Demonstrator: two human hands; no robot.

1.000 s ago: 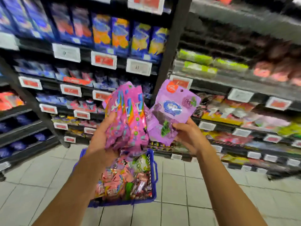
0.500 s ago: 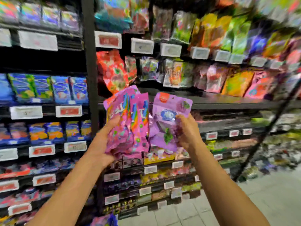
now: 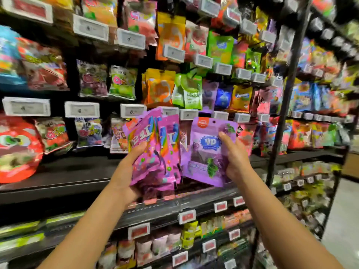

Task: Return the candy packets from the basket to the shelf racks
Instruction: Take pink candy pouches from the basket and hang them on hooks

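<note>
Candy packets fill both hands: the left hand is wrapped around a bunch of glossy magenta-pink foil packets with rainbow lettering and coloured dots, at least 2 of them by the 2 top edges that show (there may be more behind, the bunch is too crumpled to count). Its thumb lies across the front of the bunch and the fingers curl behind. The right hand pinches 1 flat lilac plastic packet by its right edge, thumb on the front, fingers behind; this packet carries a blue oval badge reading "4D", an orange round mark at the top corner and a green grape-leaf picture low down. The 2 lots touch at their inner edges and are held upright in front of the shelf racks, not on any hook.

Behind them stands a dark metal shelf unit with a bare black ledge at hand level. Above it hang rows of gummy bags in orange, green, purple and red, with white price tags along the rails; red price tags run along the lower shelves.

Against 0.5 s ago, the view has tipped upward and closer to the rack, the hands sit lower in the picture, and the grip on both lots is unchanged. The blue basket seen 1 s ago is out of sight.
</note>
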